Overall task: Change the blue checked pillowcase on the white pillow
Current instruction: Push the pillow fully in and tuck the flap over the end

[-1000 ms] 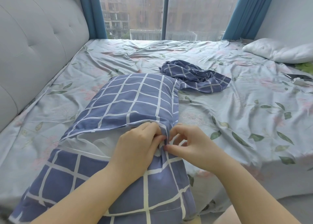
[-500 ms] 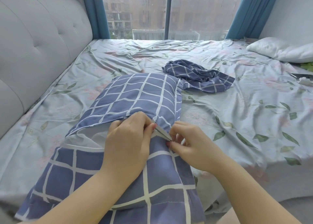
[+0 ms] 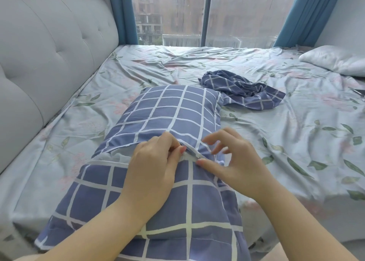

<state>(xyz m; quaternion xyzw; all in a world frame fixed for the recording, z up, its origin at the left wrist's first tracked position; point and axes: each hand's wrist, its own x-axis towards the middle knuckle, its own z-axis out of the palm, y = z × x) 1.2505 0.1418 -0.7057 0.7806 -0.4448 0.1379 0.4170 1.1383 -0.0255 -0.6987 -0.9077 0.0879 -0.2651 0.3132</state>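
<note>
The pillow in a blue checked pillowcase [image 3: 171, 110] lies lengthwise on the bed in front of me. Across its middle the case's opening gapes, and white pillow [image 3: 118, 155] shows through at the left. My left hand [image 3: 154, 166] pinches the upper flap's edge between thumb and fingers at the opening. My right hand [image 3: 235, 162] hovers just right of it, fingers spread and loosely bent, its thumb tip touching the lower flap's white edge. A second blue checked pillowcase [image 3: 245, 91] lies crumpled beyond the pillow's far right corner.
The bed has a pale floral sheet [image 3: 296, 142]. A grey tufted headboard [image 3: 49, 49] runs along the left. A bare white pillow [image 3: 335, 60] lies at the far right by a dark flat object [image 3: 360, 92]. A window with blue curtains stands behind the bed.
My right hand has let go of the flap edge and lifted, fingers spreading. My left hand keeps its pinch on the upper flap. The view has shifted slightly closer.
</note>
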